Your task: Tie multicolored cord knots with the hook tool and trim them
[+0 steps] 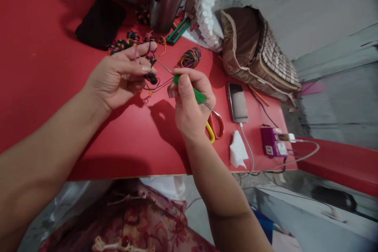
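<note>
Slanting up-left, the slim tool (200, 96) (green-handled) points toward the left hand (118, 75).

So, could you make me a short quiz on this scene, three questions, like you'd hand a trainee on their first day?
1. Multiple choice: the tool handle gripped in the right hand is A) white, B) green, C) black.

2. True or false: a white cable is plugged into the phone near the purple box.

3. Fill the gap: a dark blue strand of yarn crosses the ____ finger of the left hand.

Key: 1. B; 2. True; 3. index.
</note>
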Action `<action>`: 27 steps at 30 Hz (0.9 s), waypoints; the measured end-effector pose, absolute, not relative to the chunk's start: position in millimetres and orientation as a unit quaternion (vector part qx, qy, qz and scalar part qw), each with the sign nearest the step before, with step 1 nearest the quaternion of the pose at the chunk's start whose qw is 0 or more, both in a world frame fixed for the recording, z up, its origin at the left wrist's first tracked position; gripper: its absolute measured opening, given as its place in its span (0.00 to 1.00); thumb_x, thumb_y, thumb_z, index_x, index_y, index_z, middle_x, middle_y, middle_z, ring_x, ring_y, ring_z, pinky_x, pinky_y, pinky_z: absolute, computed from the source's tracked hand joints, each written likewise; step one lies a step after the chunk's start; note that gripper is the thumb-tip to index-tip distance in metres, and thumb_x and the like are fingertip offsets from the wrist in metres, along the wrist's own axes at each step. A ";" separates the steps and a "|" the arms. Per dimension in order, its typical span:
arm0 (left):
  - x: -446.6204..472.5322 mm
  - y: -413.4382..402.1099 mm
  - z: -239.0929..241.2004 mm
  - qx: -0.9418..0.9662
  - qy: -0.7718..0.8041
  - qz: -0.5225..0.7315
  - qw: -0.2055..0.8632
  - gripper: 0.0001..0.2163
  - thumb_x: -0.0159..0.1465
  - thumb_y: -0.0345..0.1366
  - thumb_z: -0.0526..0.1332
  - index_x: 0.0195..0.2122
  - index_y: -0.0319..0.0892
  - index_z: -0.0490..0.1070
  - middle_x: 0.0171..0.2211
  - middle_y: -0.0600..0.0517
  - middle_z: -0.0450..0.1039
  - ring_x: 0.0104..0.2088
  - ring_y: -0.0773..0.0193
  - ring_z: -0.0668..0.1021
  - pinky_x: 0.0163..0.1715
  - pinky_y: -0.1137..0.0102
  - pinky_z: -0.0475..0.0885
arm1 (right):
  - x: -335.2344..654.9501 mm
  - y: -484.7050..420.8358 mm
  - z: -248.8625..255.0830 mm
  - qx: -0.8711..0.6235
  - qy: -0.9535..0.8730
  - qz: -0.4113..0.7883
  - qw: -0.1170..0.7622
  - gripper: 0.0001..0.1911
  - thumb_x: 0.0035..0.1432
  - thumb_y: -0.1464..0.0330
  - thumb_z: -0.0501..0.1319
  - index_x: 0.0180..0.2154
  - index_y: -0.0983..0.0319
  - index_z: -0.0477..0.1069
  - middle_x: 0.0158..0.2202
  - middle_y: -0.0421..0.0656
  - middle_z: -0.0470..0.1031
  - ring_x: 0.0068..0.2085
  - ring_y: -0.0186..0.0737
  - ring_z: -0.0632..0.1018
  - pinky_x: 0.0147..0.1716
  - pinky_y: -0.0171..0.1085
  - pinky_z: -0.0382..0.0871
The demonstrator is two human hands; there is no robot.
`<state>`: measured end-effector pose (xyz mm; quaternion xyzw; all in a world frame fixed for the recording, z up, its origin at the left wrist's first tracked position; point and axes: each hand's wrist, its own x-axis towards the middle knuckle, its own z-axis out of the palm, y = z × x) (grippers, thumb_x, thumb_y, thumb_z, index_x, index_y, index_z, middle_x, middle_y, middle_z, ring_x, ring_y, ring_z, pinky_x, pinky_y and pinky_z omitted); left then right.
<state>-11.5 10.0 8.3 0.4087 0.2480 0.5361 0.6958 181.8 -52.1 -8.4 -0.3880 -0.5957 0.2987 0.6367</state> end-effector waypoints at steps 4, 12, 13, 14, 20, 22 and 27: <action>-1.9 4.0 4.0 0.395 0.292 0.526 0.694 0.35 0.50 0.31 0.90 0.58 0.52 0.84 0.30 0.53 0.84 0.33 0.49 0.90 0.24 0.63 0.76 | 180.8 -49.1 -8.8 -0.368 -0.544 0.360 0.663 0.12 0.77 0.53 0.72 0.50 0.53 0.86 0.34 0.37 0.79 0.34 0.36 0.81 0.36 0.39 0.80; -0.4 0.3 6.3 0.419 0.317 0.531 0.665 0.32 0.54 0.35 0.90 0.59 0.56 0.83 0.38 0.53 0.90 0.48 0.42 0.93 0.30 0.63 0.79 | 179.6 -50.3 -7.2 -0.426 -0.555 0.318 0.640 0.21 0.75 0.43 0.69 0.49 0.52 0.84 0.34 0.38 0.79 0.33 0.38 0.81 0.35 0.41 0.81; -0.6 0.4 6.5 0.421 0.315 0.531 0.664 0.31 0.54 0.36 0.90 0.58 0.56 0.84 0.38 0.53 0.90 0.49 0.41 0.93 0.30 0.62 0.79 | 179.5 -50.1 -7.2 -0.417 -0.552 0.327 0.644 0.19 0.75 0.44 0.70 0.49 0.52 0.85 0.34 0.38 0.79 0.33 0.38 0.81 0.34 0.41 0.80; -0.7 0.5 6.5 0.424 0.309 0.533 0.664 0.31 0.54 0.38 0.90 0.57 0.55 0.84 0.38 0.52 0.90 0.50 0.41 0.93 0.30 0.62 0.79 | 179.4 -49.9 -7.2 -0.407 -0.547 0.337 0.649 0.18 0.75 0.46 0.71 0.49 0.51 0.85 0.34 0.38 0.79 0.33 0.38 0.80 0.34 0.41 0.79; 0.5 0.9 5.2 0.448 0.279 0.543 0.654 0.28 0.54 0.43 0.91 0.53 0.56 0.84 0.37 0.52 0.90 0.49 0.40 0.93 0.31 0.59 0.80 | 179.7 -49.6 -5.6 -0.363 -0.536 0.376 0.663 0.11 0.75 0.53 0.73 0.48 0.51 0.87 0.33 0.37 0.77 0.32 0.35 0.78 0.35 0.39 0.76; 0.2 1.1 4.7 0.449 0.278 0.545 0.651 0.30 0.55 0.42 0.91 0.56 0.58 0.84 0.37 0.53 0.90 0.50 0.40 0.93 0.32 0.57 0.82 | 180.1 -50.4 -5.0 -0.360 -0.534 0.382 0.662 0.10 0.76 0.54 0.73 0.48 0.51 0.87 0.33 0.37 0.77 0.32 0.35 0.77 0.35 0.38 0.76; 0.7 1.8 2.6 0.431 0.260 0.567 0.652 0.37 0.57 0.35 0.89 0.66 0.58 0.80 0.36 0.53 0.90 0.50 0.40 0.93 0.37 0.56 0.85 | 179.9 -50.7 -6.8 -0.391 -0.550 0.353 0.648 0.15 0.76 0.49 0.71 0.49 0.51 0.85 0.33 0.37 0.76 0.32 0.36 0.78 0.34 0.38 0.78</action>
